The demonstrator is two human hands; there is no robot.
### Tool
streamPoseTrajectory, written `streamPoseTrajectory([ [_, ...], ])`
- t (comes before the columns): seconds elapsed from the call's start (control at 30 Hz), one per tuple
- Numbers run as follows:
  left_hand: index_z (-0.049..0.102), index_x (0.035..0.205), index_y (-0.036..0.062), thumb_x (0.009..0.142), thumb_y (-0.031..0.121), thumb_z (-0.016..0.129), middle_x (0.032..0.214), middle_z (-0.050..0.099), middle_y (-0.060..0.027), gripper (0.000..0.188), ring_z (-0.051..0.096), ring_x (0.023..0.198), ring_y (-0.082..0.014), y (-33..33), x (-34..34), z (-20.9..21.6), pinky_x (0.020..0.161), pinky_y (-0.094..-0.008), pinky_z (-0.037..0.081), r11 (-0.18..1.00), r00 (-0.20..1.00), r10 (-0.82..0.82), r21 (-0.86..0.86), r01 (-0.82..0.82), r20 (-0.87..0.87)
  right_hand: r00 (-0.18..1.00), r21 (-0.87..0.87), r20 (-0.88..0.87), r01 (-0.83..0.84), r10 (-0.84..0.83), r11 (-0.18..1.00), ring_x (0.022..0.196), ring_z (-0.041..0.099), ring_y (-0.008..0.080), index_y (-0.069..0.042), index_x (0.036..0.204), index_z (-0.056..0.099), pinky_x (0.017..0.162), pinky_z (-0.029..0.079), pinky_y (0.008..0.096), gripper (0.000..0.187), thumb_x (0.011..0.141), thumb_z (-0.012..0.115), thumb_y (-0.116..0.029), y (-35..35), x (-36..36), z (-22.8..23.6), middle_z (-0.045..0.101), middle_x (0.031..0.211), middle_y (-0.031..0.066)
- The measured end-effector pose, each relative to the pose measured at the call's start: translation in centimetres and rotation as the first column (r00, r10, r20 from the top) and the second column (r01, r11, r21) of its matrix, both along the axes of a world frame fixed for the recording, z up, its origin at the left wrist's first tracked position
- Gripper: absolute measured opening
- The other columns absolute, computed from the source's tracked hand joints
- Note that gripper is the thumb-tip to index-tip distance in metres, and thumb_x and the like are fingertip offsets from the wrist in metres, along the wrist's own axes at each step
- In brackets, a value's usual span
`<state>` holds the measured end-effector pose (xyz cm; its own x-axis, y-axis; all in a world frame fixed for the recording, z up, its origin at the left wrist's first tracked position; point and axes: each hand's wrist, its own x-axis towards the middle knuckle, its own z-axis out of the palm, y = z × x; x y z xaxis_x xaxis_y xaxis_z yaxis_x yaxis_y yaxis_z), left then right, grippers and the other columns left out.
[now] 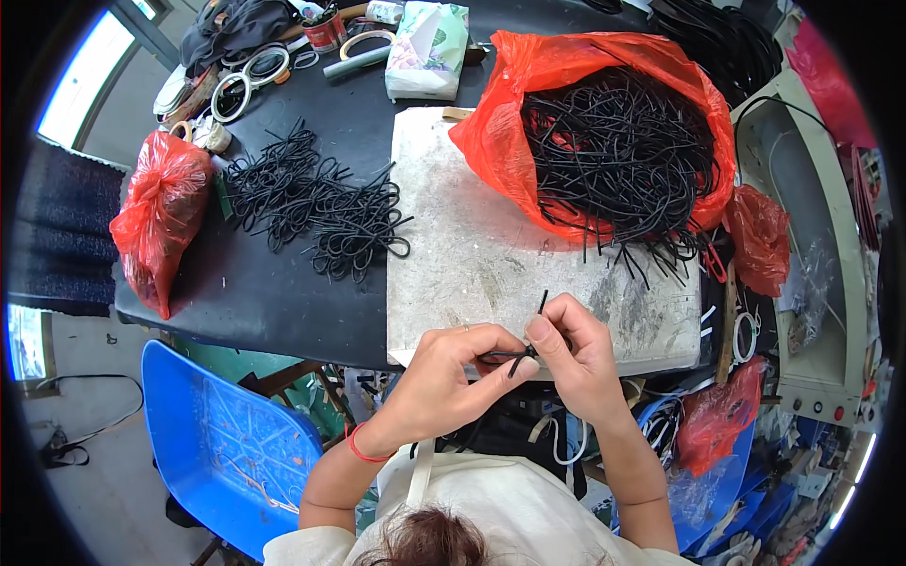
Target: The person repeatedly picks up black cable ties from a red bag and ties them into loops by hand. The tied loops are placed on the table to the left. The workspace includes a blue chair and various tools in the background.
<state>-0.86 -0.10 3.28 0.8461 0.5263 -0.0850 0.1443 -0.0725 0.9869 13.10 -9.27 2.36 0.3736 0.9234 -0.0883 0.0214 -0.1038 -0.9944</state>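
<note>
Between my two hands, just above the near edge of the pale board (453, 274), is a thin black cord (544, 300). My left hand (472, 363) pinches one part of it between thumb and forefinger. Close against it, my right hand (571, 349) grips the cord with thumb and fingers, one end sticking up past the thumb. The crossing in the middle is partly hidden by my fingertips. An open red plastic bag (500, 123) full of loose black cords (623, 151) lies at the far right of the board. Looped black cords (359, 222) are piled left of it.
A tied red bag (165, 212) sits at the table's left side. Tape rolls (231, 97) and a tissue pack (427, 52) stand along the back. A blue chair (226, 434) is below left; a grey-green machine (812, 283) with buttons stands at right.
</note>
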Motion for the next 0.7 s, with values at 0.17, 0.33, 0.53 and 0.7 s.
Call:
streamPoseTrajectory([
  [0.17,0.063,0.088,-0.0027,0.082,0.010,0.064,0.075,0.063,-0.0058,0.014,0.058,0.065,-0.0077,0.0,-0.2,-0.3,0.059,-0.0217,0.045,0.999,0.994,-0.016,-0.053,0.011,-0.105,0.999,-0.049,0.011,-0.031,0.031,0.998,0.058,0.038,0.0042,-0.001,0.077,0.051,0.050,0.033,0.0214,0.021,0.088,0.058,-0.018,-0.2,0.0,0.1,0.047,0.062,-0.0014],
  [0.33,0.062,0.092,-0.0032,0.084,0.010,0.062,0.074,0.063,-0.0050,0.016,0.057,0.065,-0.0069,-0.6,-0.1,-0.8,0.058,-0.0203,0.045,0.970,0.996,0.041,-0.235,-0.058,-0.078,0.986,-0.004,0.164,0.042,-0.041,0.999,0.058,0.040,0.0051,-0.001,0.075,0.048,0.050,0.035,0.0232,0.022,0.088,0.058,-0.016,-0.4,-0.2,-0.2,0.046,0.061,-0.0008],
  [0.53,0.062,0.091,-0.0033,0.085,0.010,0.058,0.071,0.061,-0.0070,0.015,0.052,0.059,-0.0053,-2.3,0.0,-1.8,0.051,-0.0227,0.041,0.946,0.981,0.191,-0.277,-0.171,0.046,0.971,0.050,0.168,0.162,-0.168,0.985,0.055,0.041,0.0038,-0.002,0.072,0.045,0.047,0.035,0.0222,0.024,0.088,0.058,-0.014,0.1,-0.5,-0.9,0.045,0.060,-0.0006],
  [0.7,0.062,0.092,-0.0026,0.086,0.011,0.058,0.069,0.060,-0.0058,0.015,0.053,0.059,-0.0064,-2.7,0.4,-2.6,0.051,-0.0229,0.042,0.981,0.980,0.193,-0.040,-0.191,0.057,0.961,0.033,0.142,0.234,-0.237,0.972,0.052,0.043,0.0030,-0.002,0.072,0.047,0.045,0.036,0.0206,0.024,0.088,0.058,-0.015,0.5,-0.5,-1.9,0.047,0.060,-0.0013],
])
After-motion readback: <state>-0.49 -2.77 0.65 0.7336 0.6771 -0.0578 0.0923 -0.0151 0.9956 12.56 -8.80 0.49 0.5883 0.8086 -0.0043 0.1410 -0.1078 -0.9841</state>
